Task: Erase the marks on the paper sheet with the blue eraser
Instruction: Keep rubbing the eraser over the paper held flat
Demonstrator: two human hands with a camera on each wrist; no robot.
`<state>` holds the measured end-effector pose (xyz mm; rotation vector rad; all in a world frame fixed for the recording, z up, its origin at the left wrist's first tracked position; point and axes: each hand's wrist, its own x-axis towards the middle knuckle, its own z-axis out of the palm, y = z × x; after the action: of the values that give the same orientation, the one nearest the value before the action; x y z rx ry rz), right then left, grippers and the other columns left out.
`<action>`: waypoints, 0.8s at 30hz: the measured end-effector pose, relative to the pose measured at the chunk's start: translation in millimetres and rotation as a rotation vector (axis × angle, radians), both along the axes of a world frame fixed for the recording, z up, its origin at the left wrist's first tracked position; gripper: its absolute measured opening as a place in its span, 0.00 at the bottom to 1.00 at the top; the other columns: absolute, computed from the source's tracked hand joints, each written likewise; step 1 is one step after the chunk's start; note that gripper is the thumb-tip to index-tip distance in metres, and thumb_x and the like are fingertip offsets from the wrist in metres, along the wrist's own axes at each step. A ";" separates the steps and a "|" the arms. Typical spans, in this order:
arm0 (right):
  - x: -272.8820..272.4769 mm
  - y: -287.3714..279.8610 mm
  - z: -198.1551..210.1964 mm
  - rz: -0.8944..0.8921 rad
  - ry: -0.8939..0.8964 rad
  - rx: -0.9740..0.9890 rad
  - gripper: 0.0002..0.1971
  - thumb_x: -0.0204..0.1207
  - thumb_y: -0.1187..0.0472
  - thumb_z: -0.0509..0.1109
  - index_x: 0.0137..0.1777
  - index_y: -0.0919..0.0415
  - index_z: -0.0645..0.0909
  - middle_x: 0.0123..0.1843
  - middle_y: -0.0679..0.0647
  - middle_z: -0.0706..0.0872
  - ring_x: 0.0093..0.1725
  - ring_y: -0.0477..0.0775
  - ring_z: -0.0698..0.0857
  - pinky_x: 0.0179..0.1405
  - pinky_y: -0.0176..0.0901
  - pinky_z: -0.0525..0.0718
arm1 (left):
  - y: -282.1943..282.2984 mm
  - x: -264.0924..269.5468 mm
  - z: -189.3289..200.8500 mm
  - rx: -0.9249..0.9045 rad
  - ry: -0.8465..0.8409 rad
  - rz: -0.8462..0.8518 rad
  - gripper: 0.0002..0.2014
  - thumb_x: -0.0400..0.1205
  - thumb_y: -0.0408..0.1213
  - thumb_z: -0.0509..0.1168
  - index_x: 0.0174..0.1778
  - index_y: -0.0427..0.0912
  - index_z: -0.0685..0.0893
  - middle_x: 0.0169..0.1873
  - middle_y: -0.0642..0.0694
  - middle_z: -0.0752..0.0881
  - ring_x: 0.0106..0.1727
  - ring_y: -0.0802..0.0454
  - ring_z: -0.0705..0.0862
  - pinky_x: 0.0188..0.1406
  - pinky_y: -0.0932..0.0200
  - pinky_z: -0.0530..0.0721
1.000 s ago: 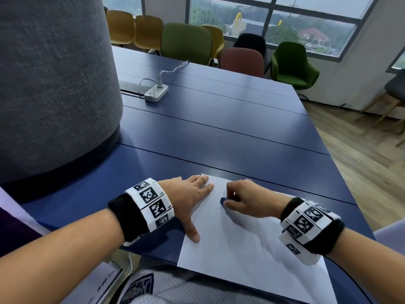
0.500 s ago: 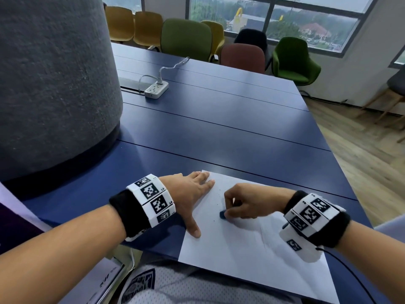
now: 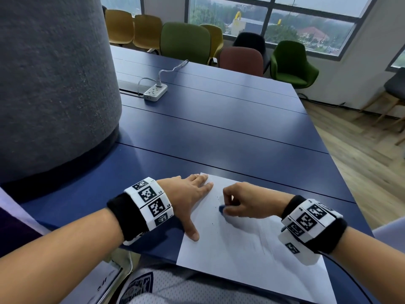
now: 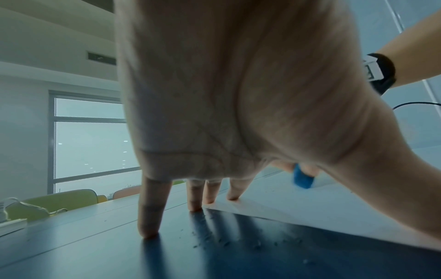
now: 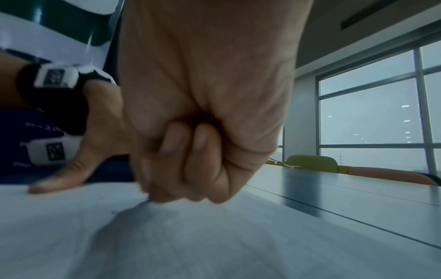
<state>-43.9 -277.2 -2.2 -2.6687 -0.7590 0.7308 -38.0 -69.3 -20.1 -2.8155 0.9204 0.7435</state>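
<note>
A white paper sheet lies at the near edge of the dark blue table. My right hand pinches the blue eraser and presses it on the sheet's upper left part; the eraser also shows in the left wrist view. In the right wrist view the curled fingers hide the eraser. My left hand lies flat with straight fingers on the sheet's left edge, thumb on the paper. Faint marks and dark crumbs dot the paper by the eraser.
A wide grey felt column stands on the table at the left. A white power strip with its cable lies farther back. Chairs line the far side. Eraser crumbs lie on the table beside the sheet.
My right hand has rubbed the eraser back and forth over the sheet's upper left, first nearer to me, then slightly away again. The left hand stays flat on the paper's edge.
</note>
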 end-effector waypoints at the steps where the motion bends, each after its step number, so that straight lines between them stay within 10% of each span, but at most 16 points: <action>1: -3.1 0.2 2.1 0.011 0.092 -0.015 0.12 0.79 0.51 0.71 0.39 0.56 0.76 0.29 0.45 0.80 0.23 0.43 0.74 0.24 0.31 0.72 | -0.6 -0.1 0.4 0.002 0.000 -0.001 0.71 0.61 0.70 0.77 0.86 0.48 0.36 0.86 0.49 0.36 0.86 0.53 0.37 0.84 0.38 0.52; 7: 5.1 4.2 5.1 -0.010 -0.137 0.030 0.11 0.76 0.52 0.74 0.38 0.55 0.79 0.30 0.42 0.79 0.28 0.43 0.76 0.30 0.38 0.75 | 0.4 0.2 0.0 -0.002 -0.002 -0.001 0.71 0.61 0.70 0.77 0.87 0.48 0.36 0.86 0.48 0.36 0.86 0.53 0.37 0.84 0.38 0.53; 24: 10.5 2.0 6.7 0.025 0.007 0.063 0.10 0.72 0.56 0.79 0.34 0.55 0.81 0.28 0.44 0.80 0.25 0.41 0.74 0.28 0.31 0.72 | -0.7 -0.7 2.4 0.014 0.011 0.002 0.70 0.62 0.70 0.76 0.86 0.48 0.35 0.86 0.49 0.35 0.86 0.52 0.37 0.84 0.37 0.51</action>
<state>-33.3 -275.2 4.5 -2.6042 -0.8016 0.7097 -38.6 -70.0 -17.7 -2.8039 0.9107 0.7629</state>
